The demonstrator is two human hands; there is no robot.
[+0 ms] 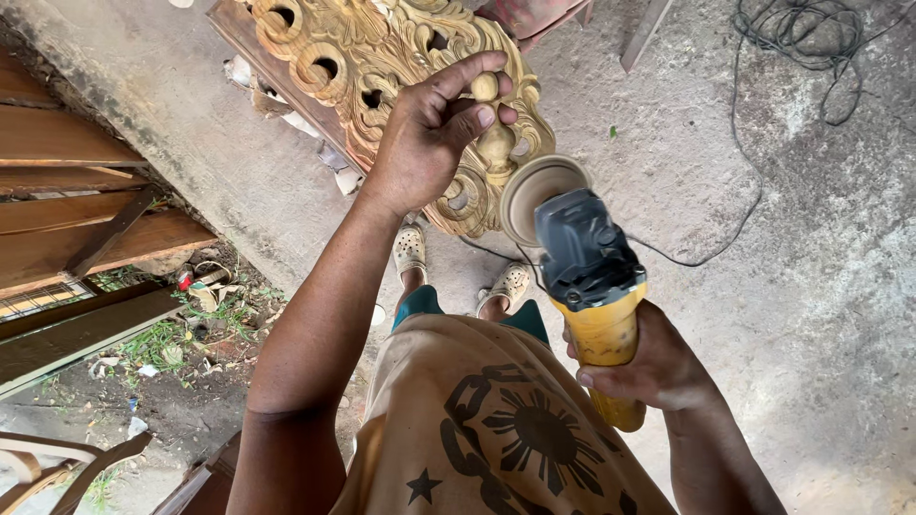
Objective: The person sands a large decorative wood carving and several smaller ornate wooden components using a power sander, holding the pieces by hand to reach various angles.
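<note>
A carved wooden panel point(382, 57) — pale, ornate, pierced with scrolls and round holes — stands on the concrete floor point(811, 286), and everything else is placed here against it. At its near edge a turned finial point(494, 133) sticks up, with a small round knob on top. The left hand point(429, 133) is closed on that finial: the thumb and fingers pinch the knob, and the wrist lies across the lower scrollwork of the panel.

Just beside the finial, on the side away from the planks, sits the round sanding disc point(539, 195) of a yellow-and-black angle grinder point(592, 286). The disc faces the lower part of the finial and seems to touch it, though contact cannot be told for sure. The right hand point(649, 367) is wrapped tight around the grinder's yellow body, nearer the person than the panel. A black power cord point(754, 191) trails from behind the disc across the floor and runs up to a loose tangle well apart from the panel.

Below the panel's near edge the person's two feet in pale perforated clogs point(410, 250) stand on the floor, under a tan shirt with a dark print. Well off to the panel's other side lie dark wooden planks point(86, 219) — with grass and scraps of litter beneath.
</note>
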